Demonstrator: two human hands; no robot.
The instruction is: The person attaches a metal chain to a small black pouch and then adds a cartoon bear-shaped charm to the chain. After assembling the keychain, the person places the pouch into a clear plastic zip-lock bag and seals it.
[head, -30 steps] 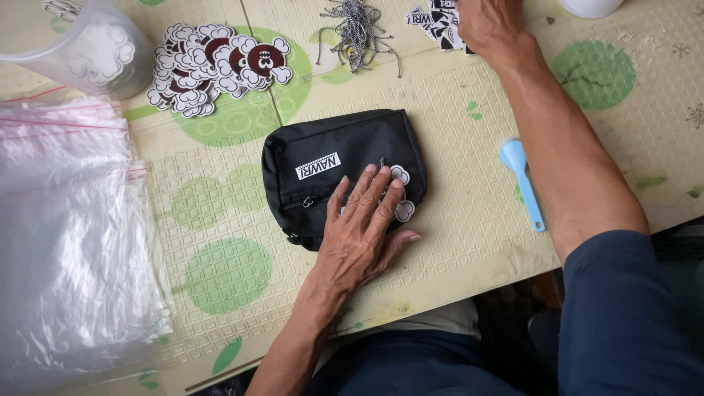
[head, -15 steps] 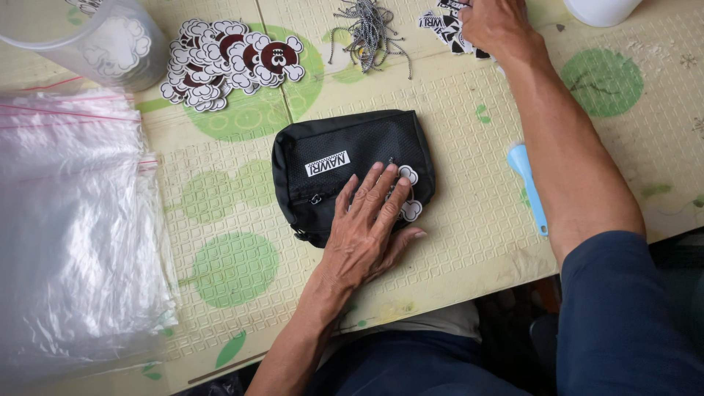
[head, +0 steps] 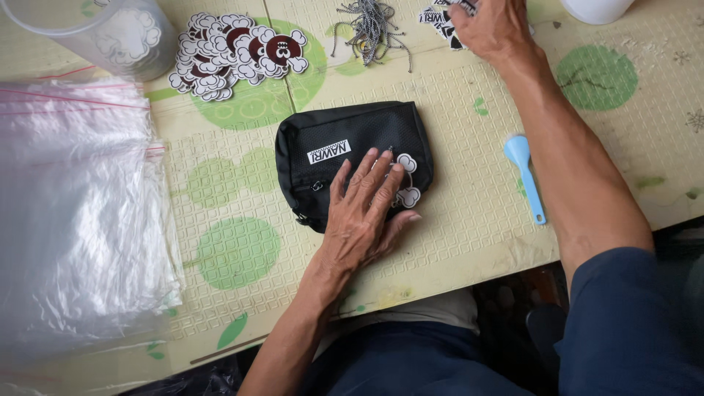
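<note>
Left hand [head: 364,215] on one black pouch [head: 345,150]

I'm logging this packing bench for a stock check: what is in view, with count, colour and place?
black fabric zip pouch: one, black, table centre
flower-shaped card tags: a pile, white and brown, top left
clear plastic tub: one, top left corner
clear zip bags: a stack, left
grey-white cords: a bundle, top centre
light blue plastic scoop: one, right
patterned table mat: cream, green circles
left hand: flat on the pouch
right hand: on printed tags, top
</note>
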